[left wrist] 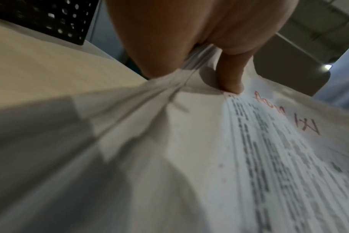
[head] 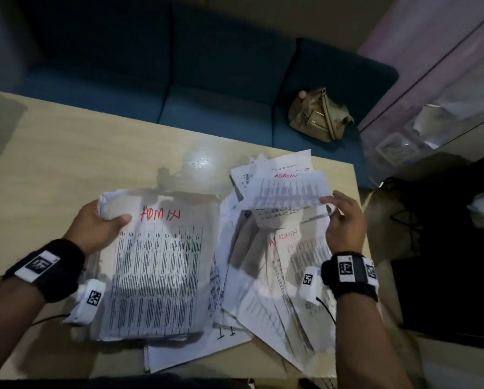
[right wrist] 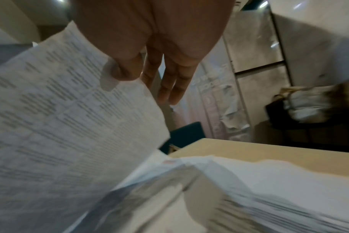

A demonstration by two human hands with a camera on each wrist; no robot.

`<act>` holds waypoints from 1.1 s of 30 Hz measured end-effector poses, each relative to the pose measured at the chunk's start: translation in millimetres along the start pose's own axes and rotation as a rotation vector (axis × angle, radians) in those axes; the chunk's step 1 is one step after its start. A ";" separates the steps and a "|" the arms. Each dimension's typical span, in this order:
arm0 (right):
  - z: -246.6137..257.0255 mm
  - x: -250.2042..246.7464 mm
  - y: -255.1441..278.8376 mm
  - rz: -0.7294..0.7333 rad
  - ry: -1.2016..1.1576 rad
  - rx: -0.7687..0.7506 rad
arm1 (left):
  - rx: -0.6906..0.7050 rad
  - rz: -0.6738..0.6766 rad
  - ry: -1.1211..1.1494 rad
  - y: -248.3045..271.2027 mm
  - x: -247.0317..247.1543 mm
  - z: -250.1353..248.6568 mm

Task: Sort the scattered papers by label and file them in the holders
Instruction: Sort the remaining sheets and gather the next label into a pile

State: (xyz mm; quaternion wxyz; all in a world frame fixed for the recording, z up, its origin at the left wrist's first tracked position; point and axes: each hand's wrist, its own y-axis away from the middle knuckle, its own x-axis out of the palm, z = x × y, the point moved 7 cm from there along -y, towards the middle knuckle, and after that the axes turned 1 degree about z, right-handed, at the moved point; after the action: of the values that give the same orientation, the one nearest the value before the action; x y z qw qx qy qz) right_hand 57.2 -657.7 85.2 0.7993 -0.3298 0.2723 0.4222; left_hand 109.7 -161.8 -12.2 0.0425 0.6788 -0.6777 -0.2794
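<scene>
Papers [head: 162, 265] blurred; left hand [head: 95, 223] fingers underneath hidden.

Honestly can't read the printed table text on the ADMIN stack [head: 156, 270], it's all smeared. My left hand [head: 97, 223] has its fingers hidden under that stack. At 3 o'clock, the lifted sheet [head: 288, 189] covers my right hand [head: 344, 220] fingertips. Loose pile [head: 266, 299] labels mostly buried.

The left hand [head: 96, 223] grips a stack [head: 156, 265] at its top corner, thumb on top — the right hand [head: 344, 220] pinches one sheet [head: 288, 189], lifted.
</scene>
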 end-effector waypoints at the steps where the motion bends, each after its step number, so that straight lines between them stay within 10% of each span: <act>1: -20.2 -11.9 6.2 -0.013 0.024 0.036 | 0.018 0.005 -0.003 -1.0 2.1 -10.1; 12: -180.8 -43.5 127.2 0.576 0.093 0.425 | 0.061 0.081 -0.106 6.7 76.6 -47.7; 20: -171.9 -82.5 68.6 0.154 0.310 0.648 | -0.023 0.112 -0.274 -0.4 104.5 -0.6; 27: -175.0 5.0 63.7 0.569 0.490 0.639 | -0.040 0.091 -0.414 0.8 108.8 10.8; 33: -172.7 -0.5 62.9 0.373 0.389 0.661 | -0.068 0.056 -0.411 3.9 111.0 10.6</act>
State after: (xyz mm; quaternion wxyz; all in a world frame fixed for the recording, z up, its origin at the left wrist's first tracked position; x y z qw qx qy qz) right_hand -23.8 -761.9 -42.7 0.7056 -0.0745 0.5936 0.3797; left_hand 93.3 -263.5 -55.1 -0.0662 0.5868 -0.6809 -0.4332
